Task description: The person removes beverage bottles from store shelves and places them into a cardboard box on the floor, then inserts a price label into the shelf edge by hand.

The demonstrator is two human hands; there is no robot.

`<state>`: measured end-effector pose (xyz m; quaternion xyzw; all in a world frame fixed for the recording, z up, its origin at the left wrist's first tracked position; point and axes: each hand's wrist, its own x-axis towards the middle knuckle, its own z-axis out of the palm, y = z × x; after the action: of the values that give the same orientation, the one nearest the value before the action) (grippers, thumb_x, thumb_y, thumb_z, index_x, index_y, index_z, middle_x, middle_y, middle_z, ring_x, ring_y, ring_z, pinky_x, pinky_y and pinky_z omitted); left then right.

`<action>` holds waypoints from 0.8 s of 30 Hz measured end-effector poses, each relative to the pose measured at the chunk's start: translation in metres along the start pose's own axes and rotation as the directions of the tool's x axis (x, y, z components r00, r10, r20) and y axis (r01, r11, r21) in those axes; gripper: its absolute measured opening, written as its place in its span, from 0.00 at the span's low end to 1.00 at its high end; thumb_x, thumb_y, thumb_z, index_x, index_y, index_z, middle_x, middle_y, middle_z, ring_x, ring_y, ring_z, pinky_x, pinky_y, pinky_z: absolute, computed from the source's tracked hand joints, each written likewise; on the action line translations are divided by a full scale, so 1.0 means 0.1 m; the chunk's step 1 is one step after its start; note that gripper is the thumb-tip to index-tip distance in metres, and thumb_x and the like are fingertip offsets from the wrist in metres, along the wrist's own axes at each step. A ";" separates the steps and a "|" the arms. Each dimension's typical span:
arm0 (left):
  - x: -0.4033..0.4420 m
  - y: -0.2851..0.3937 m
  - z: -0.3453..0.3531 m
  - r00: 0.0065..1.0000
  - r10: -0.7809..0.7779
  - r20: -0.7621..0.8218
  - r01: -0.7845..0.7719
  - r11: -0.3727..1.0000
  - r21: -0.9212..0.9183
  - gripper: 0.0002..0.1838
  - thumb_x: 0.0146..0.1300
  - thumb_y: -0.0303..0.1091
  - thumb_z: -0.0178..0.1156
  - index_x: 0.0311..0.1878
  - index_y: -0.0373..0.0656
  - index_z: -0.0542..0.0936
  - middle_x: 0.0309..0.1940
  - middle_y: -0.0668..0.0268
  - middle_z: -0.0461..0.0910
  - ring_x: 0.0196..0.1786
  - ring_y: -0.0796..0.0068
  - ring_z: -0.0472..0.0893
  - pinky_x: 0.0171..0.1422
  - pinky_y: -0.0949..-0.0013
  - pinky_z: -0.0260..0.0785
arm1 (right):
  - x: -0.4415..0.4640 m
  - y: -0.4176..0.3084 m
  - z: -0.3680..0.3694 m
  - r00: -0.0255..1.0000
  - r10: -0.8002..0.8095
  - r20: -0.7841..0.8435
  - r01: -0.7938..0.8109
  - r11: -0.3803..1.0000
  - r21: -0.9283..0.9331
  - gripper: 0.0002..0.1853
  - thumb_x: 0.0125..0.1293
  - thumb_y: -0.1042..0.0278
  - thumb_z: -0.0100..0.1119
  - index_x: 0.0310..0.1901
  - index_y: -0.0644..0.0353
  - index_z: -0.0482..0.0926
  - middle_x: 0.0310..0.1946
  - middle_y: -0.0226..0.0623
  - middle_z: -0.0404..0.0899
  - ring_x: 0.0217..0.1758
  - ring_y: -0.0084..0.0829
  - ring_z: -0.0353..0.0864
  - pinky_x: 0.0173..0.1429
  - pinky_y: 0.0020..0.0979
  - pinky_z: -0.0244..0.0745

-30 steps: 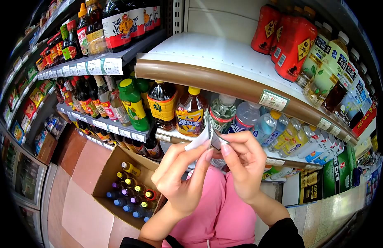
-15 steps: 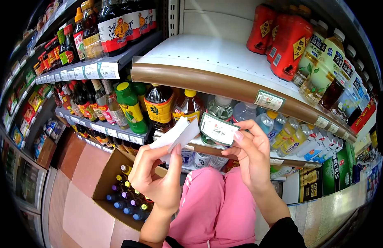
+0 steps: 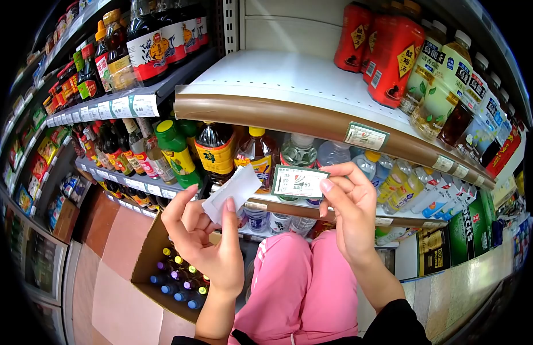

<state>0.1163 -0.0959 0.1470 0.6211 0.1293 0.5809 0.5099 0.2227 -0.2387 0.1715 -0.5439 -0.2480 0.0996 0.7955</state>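
Note:
My left hand (image 3: 206,238) pinches a small white slip of paper (image 3: 234,192) between thumb and fingers, with the index finger raised apart. Just right of it, my right hand (image 3: 352,207) grips a green-edged price tag (image 3: 298,183) by its right end, the printed face toward me and a "50" readable. The slip and the tag are close together but apart. Both are held in front of the lower shelf's bottles. Another price tag (image 3: 365,137) sits on the brown shelf edge (image 3: 266,118) above my right hand.
Red drink bottles (image 3: 395,63) and pale tea bottles (image 3: 450,80) stand on the white shelf (image 3: 266,72). Sauce bottles (image 3: 148,46) fill shelves at left. A cardboard box (image 3: 145,247) of capped bottles is on the floor by my pink-trousered knees (image 3: 283,276). Green cartons (image 3: 473,227) are at right.
The paper in my left hand has shifted left and down and now shows its flat face; my left index finger has lifted away. The price tag has turned level. The view has shifted slightly.

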 end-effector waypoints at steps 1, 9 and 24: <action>0.00 0.00 0.00 1.000 -0.001 0.013 0.001 1.000 0.003 0.26 0.64 0.17 0.63 0.63 0.40 0.65 0.36 0.66 0.76 0.40 0.79 0.82 0.36 0.80 0.78 | 0.00 0.00 0.00 1.000 -0.003 -0.004 0.003 1.000 -0.001 0.09 0.70 0.74 0.61 0.49 0.66 0.77 0.38 0.39 0.86 0.28 0.16 0.76 0.33 0.20 0.72; 0.00 -0.03 0.04 0.999 -0.030 0.023 0.030 0.999 0.021 0.22 0.65 0.17 0.63 0.61 0.36 0.71 0.35 0.64 0.79 0.34 0.81 0.82 0.34 0.80 0.75 | -0.01 -0.03 0.00 0.999 -0.029 0.019 0.029 0.999 -0.040 0.13 0.69 0.77 0.62 0.53 0.67 0.77 0.38 0.36 0.84 0.32 0.18 0.79 0.37 0.20 0.76; 0.34 0.01 0.17 0.866 0.160 0.474 -0.279 0.941 0.191 0.07 0.52 0.15 0.68 0.34 0.34 0.81 0.27 0.61 0.82 0.30 0.67 0.81 0.37 0.72 0.71 | 0.08 -0.25 -0.17 0.958 -0.286 -0.013 0.261 0.893 -0.367 0.06 0.66 0.78 0.66 0.44 0.67 0.84 0.36 0.30 0.84 0.36 0.15 0.79 0.39 0.19 0.75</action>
<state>0.1401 -0.0793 0.1712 0.8095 0.0081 0.4538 0.3723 0.2357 -0.2586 0.1919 -0.6436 -0.3096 -0.0788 0.6955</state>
